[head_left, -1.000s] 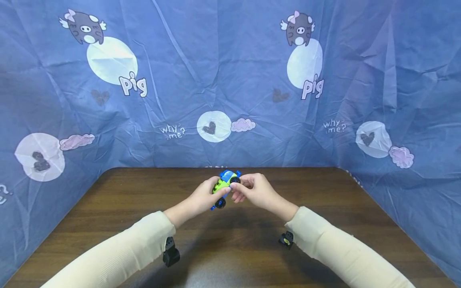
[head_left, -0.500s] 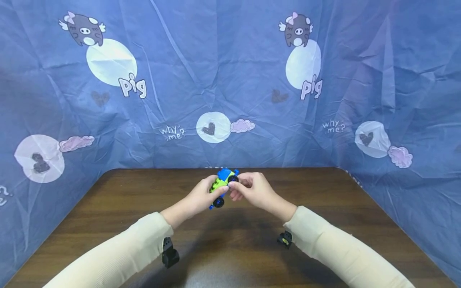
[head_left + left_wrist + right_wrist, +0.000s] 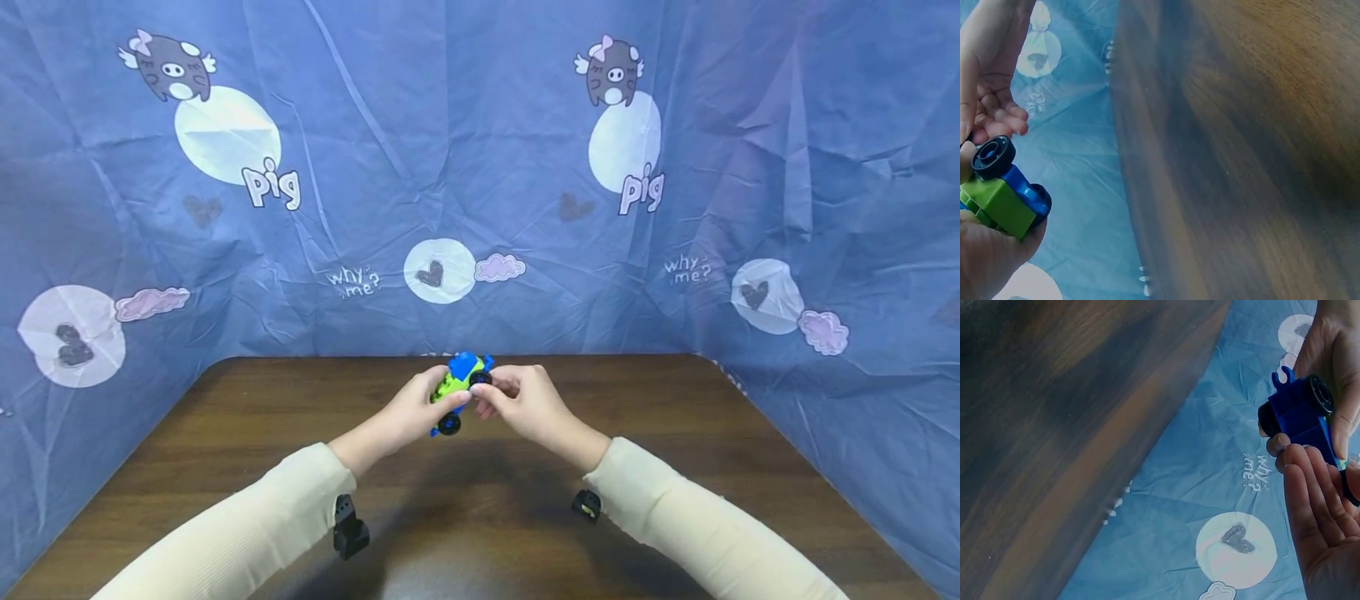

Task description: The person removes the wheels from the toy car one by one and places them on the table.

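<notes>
Toy car (image 3: 457, 382) is held tilted over the table (image 3: 480, 525), just below mid-frame, left hand (image 3: 411, 408) gripping its body, seemingly to steady it, while right hand (image 3: 536, 408) pinches the upper-right wheel (image 3: 481, 379), probably for control there.

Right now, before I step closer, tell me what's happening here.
A person's left hand grips a small green-and-blue plastic toy car, held above the dark brown wood-grain table. The right hand pinches one of its round black wheels. Another black wheel shows nearer the person. Whether the pinched wheel is fully seated, I can't tell.
</notes>
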Available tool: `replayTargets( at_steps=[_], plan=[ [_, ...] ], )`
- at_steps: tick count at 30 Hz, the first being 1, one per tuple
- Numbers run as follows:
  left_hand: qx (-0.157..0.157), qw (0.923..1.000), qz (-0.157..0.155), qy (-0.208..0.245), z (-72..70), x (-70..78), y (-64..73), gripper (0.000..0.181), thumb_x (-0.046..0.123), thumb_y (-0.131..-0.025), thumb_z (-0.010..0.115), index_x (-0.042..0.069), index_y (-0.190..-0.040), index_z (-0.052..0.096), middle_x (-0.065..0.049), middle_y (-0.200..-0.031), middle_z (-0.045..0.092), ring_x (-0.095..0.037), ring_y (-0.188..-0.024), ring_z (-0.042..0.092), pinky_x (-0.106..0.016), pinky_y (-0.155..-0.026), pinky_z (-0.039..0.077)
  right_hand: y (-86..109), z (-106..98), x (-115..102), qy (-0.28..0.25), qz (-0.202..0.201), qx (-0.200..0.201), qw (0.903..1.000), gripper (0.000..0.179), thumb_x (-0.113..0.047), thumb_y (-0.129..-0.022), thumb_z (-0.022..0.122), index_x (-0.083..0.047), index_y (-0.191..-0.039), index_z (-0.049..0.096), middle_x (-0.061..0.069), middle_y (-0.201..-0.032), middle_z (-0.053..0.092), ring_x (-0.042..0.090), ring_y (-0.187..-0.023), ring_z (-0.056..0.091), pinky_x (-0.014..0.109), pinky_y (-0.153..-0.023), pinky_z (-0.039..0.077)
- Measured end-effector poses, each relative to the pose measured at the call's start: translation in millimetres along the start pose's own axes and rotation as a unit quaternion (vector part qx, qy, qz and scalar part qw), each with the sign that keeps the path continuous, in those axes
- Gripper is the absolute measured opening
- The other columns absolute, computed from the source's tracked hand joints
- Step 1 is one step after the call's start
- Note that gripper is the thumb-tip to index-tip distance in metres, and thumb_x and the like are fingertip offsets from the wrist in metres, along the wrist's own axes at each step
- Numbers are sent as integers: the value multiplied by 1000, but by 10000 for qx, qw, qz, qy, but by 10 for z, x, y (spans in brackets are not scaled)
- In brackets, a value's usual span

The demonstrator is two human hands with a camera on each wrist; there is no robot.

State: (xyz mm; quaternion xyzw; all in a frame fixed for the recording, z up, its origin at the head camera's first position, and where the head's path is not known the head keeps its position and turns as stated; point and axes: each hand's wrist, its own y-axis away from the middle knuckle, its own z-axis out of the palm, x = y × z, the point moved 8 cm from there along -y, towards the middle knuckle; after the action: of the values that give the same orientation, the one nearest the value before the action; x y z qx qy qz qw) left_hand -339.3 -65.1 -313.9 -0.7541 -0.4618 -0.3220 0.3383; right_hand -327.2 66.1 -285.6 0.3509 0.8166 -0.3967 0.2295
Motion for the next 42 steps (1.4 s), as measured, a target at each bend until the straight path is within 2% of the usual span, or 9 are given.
replayTargets(
  at_steps=[6,11,13,16,20,23,27,33,42],
  plan=[
    [111,9998,146,-74,-15,30,-31,29,19,-97,60,-5,-111,56,-8,-88,58,-14,-78,55,-26,-71,48,2,-35,-25,173,-167,266,9994,23,-17,-92,67,-3,-73,69,6,-65,71,25,-61,69,20,-55,53],
    [150,9996,-162,182,18,-38,-59,28,20,-98,58,-6,-110,56,-9,-86,58,-13,-75,56,-26,-68,48,-13,-28,25,321,-191,265,9990,21,-16,-92,66,-3,-76,71,6,-67,71,19,-60,69,24,-55,54],
    [130,9992,-307,223,35,-67,-67,28,21,-98,58,-5,-109,56,-8,-86,57,-14,-75,55,-27,-67,48,-24,-10,75,53,-26,79,10000,23,-17,-93,65,0,-78,71,8,-68,72,22,-61,70,28,-56,56],
    [112,9992,-342,154,42,-62,-76,29,22,-98,59,-4,-109,57,-7,-86,56,-14,-78,54,-28,-70,47,-32,0,153,-615,495,-118,9968,26,-18,-93,65,5,-81,70,15,-71,72,28,-64,71,34,-59,58],
    [140,9993,-304,170,33,-38,-81,33,22,-97,59,-6,-114,56,-8,-90,58,-14,-81,56,-28,-74,48,-33,-72,236,-1221,1135,300,9855,22,-14,-86,73,7,-84,67,17,-73,72,23,-61,70,39,-61,59],
    [152,9994,-258,184,33,-31,-75,33,22,-97,59,-7,-113,56,-8,-90,59,-13,-80,56,-27,-73,48,-21,-117,265,-1635,1377,662,9746,21,-7,-82,77,7,-87,62,16,-72,71,18,-58,69,42,-63,59],
    [159,9993,-225,257,40,-28,-68,30,21,-97,60,-6,-108,57,-7,-87,59,-12,-77,56,-26,-70,48,-13,-129,241,-2019,1330,768,9673,25,-1,-81,76,10,-94,58,18,-74,70,17,-59,69,38,-62,59],
    [184,9991,-262,275,43,-42,-55,31,21,-96,60,-7,-109,57,-8,-87,60,-13,-76,56,-26,-68,48,6,-130,213,-2149,1169,664,9673,26,1,-83,72,13,-101,57,26,-84,71,17,-63,69,34,-62,59],
    [165,9991,-322,236,70,-102,-13,30,22,-95,62,-4,-108,57,-7,-84,57,-14,-74,55,-26,-64,48,-3,-222,261,-2345,1292,742,9606,25,2,-86,68,12,-108,62,21,-84,71,15,-64,69,34,-65,59]
  ],
)
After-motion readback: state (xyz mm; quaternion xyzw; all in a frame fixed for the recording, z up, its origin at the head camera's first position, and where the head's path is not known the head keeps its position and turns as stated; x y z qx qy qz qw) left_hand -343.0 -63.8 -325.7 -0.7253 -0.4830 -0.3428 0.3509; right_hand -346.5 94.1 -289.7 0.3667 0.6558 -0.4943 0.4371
